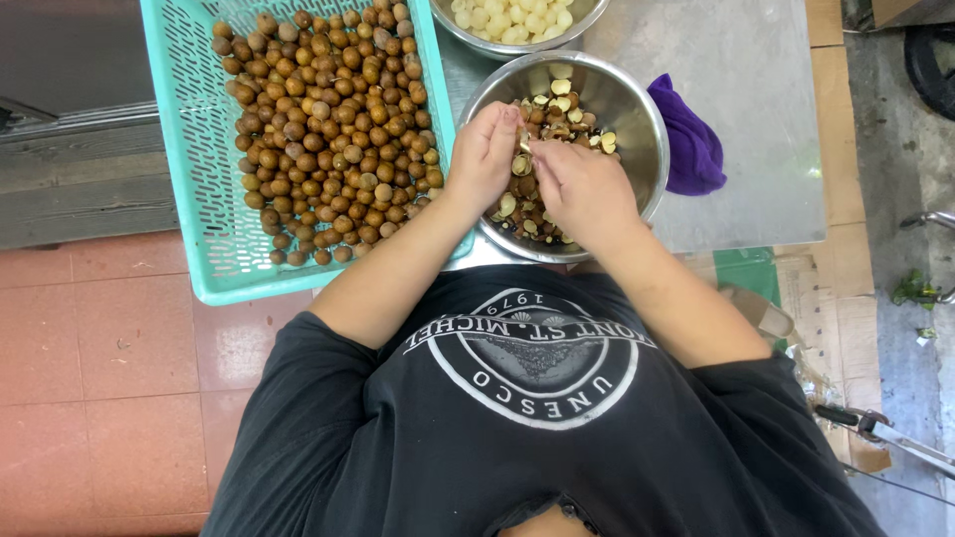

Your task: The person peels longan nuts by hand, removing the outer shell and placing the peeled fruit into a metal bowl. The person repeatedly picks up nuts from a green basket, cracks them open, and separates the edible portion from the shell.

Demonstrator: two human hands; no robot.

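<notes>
Fingers (521,139) of both hands pinched together on a small nut piece, held over the steel bowl (637,109) of broken shells. Left hand (484,157) and right hand (582,189) meet at the fingertips; the step in hand appears to be shelling. Unshelled brown nuts (328,129) fill the turquoise basket (189,129); pale kernels (512,18) lie in a second bowl on the desk (746,60); purple cloth (691,144) beside
</notes>
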